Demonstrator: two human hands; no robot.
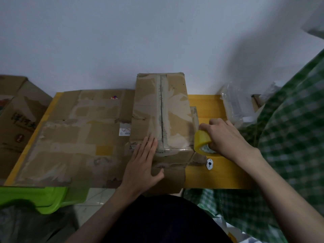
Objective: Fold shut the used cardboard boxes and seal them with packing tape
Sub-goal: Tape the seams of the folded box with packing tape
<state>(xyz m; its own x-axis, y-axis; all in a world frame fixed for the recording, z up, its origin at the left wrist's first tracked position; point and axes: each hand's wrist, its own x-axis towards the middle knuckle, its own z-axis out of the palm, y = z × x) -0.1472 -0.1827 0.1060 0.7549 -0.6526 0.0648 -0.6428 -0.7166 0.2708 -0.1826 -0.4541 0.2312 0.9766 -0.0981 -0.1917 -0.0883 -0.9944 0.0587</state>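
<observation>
- Pale grey wall is running behind a yellow table (210, 174), with a green plastic stool (43, 199) sitting just off its near left corner.
- I am steadying the tall cardboard box (161, 111), which is standing near the middle of the table with its far end towards the wall and its top flaps folded shut along a dark centre seam.
- I am pressing my left hand (142, 165) flat on the box's near end, fingers straight and close together, thumb spreading out over the near face.
- I am gripping the yellow tape roll (203, 142) in my right hand (226, 135), fingers curling round it, just beside the box's near right corner.
- Clear tape is showing as a glossy strip across the box's near top edge.
- I am keeping a wide, low cardboard box (73, 137) lying along the table's left side, touching the tall one.
- I am seeing a small white tag (209, 163) lying on the table near the front edge, a crumpled clear plastic bag (233, 106) at the far right corner, and green checked cloth (289, 137) hanging off the right edge.
</observation>
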